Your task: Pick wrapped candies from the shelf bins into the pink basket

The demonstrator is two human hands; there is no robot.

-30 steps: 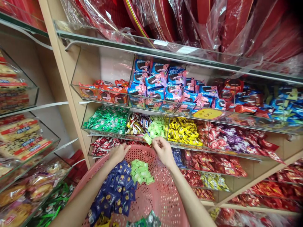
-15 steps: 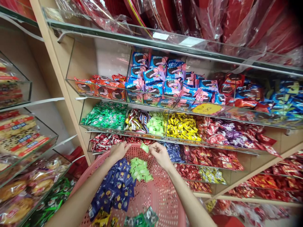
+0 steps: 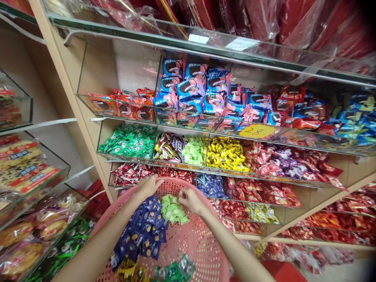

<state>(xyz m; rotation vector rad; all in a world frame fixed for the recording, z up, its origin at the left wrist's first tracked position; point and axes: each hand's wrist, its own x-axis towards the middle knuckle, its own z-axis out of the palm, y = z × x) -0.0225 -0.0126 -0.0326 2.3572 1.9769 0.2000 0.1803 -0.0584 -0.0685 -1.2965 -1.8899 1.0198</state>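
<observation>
My left hand is closed over the far rim of a round pink perforated plastic basket. My right hand is lowered inside the basket, its fingers curled together against a small heap of light green candy packets. Whatever lies between those fingers is hidden. Left of the green heap is a larger pile of dark blue candy packets. Yellow wrapped candies and green wrapped candies lie at the near side of the basket.
Shelving ahead has clear bins of green candies, more light green packets, yellow candies and blue-and-pink cookie packs. Glass shelf edges run just beyond my hands. Packaged breads stand at left.
My right hand has come down from the far rim, where it pinched one light green packet, to the green heap. That packet no longer shows. My left hand stays on the rim.
</observation>
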